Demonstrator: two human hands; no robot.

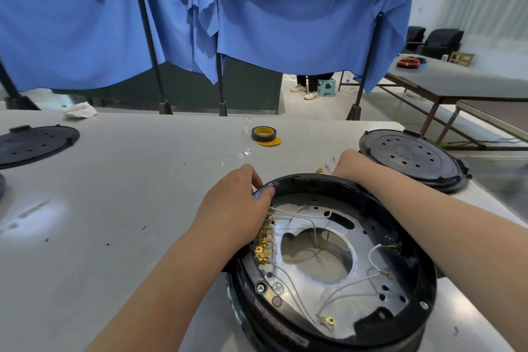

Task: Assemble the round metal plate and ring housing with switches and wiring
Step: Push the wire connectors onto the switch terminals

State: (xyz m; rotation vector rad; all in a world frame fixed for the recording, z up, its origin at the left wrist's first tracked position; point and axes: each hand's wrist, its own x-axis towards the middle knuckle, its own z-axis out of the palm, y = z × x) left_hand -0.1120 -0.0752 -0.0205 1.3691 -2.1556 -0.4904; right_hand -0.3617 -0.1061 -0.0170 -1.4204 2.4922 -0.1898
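Note:
A black ring housing (pixel 414 288) lies on the grey table near its front edge. Inside it sits the round metal plate (pixel 303 286) with a large hole in the middle. Brass switch terminals (pixel 264 243) line the plate's left side, and thin white wires (pixel 351 286) with ring lugs trail across it. My left hand (pixel 237 203) grips the housing's upper left rim, thumb on the inside. My right hand (pixel 351 164) reaches over the far rim with its fingers hidden behind it; small brass parts (pixel 321 171) lie beside it.
A black perforated disc (pixel 408 157) lies at the right behind the housing, another (pixel 31 143) at the far left. A roll of tape (pixel 263 134) stands mid-table with clear film scraps (pixel 240 153) near it. Blue cloth on black poles closes off the back. A second table (pixel 457 80) stands far right.

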